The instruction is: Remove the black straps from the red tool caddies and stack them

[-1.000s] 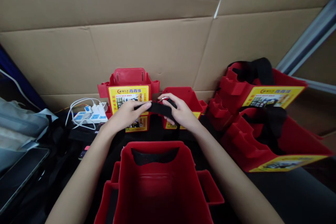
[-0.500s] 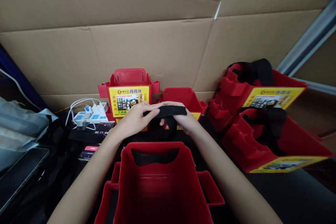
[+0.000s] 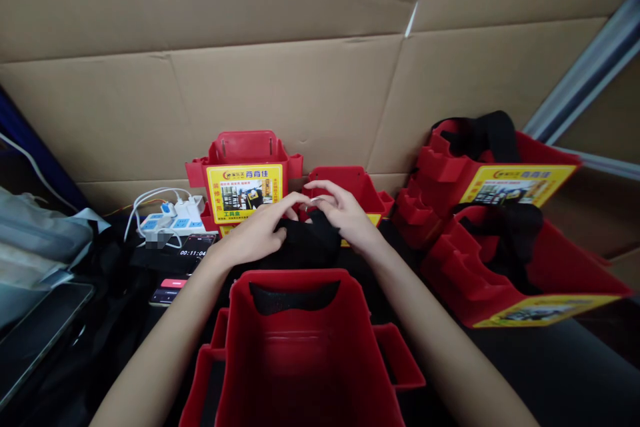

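Observation:
My left hand point(image 3: 257, 233) and my right hand point(image 3: 343, 213) meet just behind the near red plastic box point(image 3: 300, 347). Both grip a black webbing strap point(image 3: 305, 243), which hangs bunched between them. A small metal ring shows at my right fingertips. The strap's other end lies across the inside back wall of the near red box. Behind my hands stand a red box with a yellow label point(image 3: 245, 177) and a smaller red box point(image 3: 350, 187).
Two red boxes with black straps point(image 3: 500, 227) lie tipped at the right. A white power strip with plugs point(image 3: 170, 213) and a phone showing a timer point(image 3: 193, 250) sit at the left. Cardboard sheets point(image 3: 300, 80) wall the back. A tablet point(image 3: 35, 333) lies at far left.
The strap was held stretched flat between my hands; now my hands have come together and lowered, and the strap is bunched between them.

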A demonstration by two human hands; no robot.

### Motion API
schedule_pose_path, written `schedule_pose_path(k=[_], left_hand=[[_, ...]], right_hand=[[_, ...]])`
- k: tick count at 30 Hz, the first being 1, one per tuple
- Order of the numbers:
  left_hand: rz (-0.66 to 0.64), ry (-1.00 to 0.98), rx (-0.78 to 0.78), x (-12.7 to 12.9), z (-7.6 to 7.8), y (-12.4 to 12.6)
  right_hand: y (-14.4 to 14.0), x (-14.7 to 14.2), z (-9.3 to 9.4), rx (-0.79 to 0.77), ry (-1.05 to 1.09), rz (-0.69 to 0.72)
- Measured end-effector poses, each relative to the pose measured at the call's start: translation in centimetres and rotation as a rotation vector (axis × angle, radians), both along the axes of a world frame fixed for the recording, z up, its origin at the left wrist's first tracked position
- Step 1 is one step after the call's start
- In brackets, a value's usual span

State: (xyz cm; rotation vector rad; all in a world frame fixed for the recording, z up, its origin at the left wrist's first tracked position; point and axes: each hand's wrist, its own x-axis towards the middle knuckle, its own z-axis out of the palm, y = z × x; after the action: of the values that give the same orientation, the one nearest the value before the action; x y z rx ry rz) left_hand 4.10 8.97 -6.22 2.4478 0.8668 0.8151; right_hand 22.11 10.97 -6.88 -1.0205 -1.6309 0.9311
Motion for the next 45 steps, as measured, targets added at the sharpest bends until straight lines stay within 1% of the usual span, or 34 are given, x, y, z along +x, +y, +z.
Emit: schedule_pose_path(k=[2, 4, 7, 9, 10, 12, 14, 15, 17, 19, 21, 25, 27, 30, 35, 38, 41, 45], left_hand=[[0.057, -0.06, 0.01, -0.1, 0.0, 0.2], [0.131, -0.118, -0.027, -0.2, 0.1, 0.1], [0.228, -0.146, -0.231, -0.1, 0.3, -0.2], [0.214, -0.164, -0.32, 0.0, 0.5, -0.4], [0.187, -0.173, -0.317, 0.2, 0.5, -0.4], [0.145, -0.181, -0.26, 0.4, 0.5, -0.1], [0.158, -0.188, -0.22, 0.7, 0.4, 0.2], [0.178, -0.201, -0.225, 0.8, 0.2, 0.3], [0.189, -0.256, -0.317, 1.2, -0.1, 0.4], [0.169, -0.315, -0.44, 1.5, -0.5, 0.3], [0.162, -0.359, -0.513, 1.8, -0.8, 0.3], [0.194, -0.407, -0.503, 2.0, -1.1, 0.5], [0.198, -0.422, -0.496, 1.9, -1.2, 0.7], [0.198, -0.43, -0.489, 1.6, -1.1, 0.9], [0.217, -0.44, -0.474, 1.3, -1.0, 1.1], [0.206, -0.474, -0.471, 1.4, -1.0, 1.0], [0.191, -0.527, -0.47, 1.6, -1.0, 0.9], [0.187, -0.588, -0.453, 1.7, -0.6, 0.7]], right_hand=[[-0.1, 0.1, 0.2, -0.08, 0.056, 0.049], [0.0, 0.2, 0.2, -0.122, 0.086, 0.06], [0.3, 0.1, -0.1, -0.095, 0.106, 0.032], [0.4, -0.1, -0.3, -0.071, 0.123, 0.031], [0.4, -0.2, -0.4, -0.06, 0.131, 0.037], [0.3, -0.3, -0.5, -0.035, 0.147, 0.044], [0.3, -0.4, -0.5, -0.006, 0.164, 0.037], [0.3, -0.4, -0.5, 0.008, 0.173, 0.032], [0.3, -0.5, -0.5, 0.033, 0.184, 0.037], [0.2, -0.6, -0.4, 0.046, 0.184, 0.058], [0.0, -0.8, -0.3, 0.037, 0.182, 0.076], [-0.8, -1.2, 0.0, -0.074, 0.164, 0.143], [-0.9, -1.3, 0.0, -0.111, 0.171, 0.15], [-0.8, -1.4, -0.1, -0.149, 0.232, 0.14], [-0.8, -1.3, 0.1, -0.247, 0.338, 0.186], [-1.1, -1.4, 0.1, -0.218, 0.328, 0.193], [-1.4, -1.6, 0.0, -0.115, 0.298, 0.199], [-1.3, -2.0, 0.0, 0.003, 0.322, 0.232]])
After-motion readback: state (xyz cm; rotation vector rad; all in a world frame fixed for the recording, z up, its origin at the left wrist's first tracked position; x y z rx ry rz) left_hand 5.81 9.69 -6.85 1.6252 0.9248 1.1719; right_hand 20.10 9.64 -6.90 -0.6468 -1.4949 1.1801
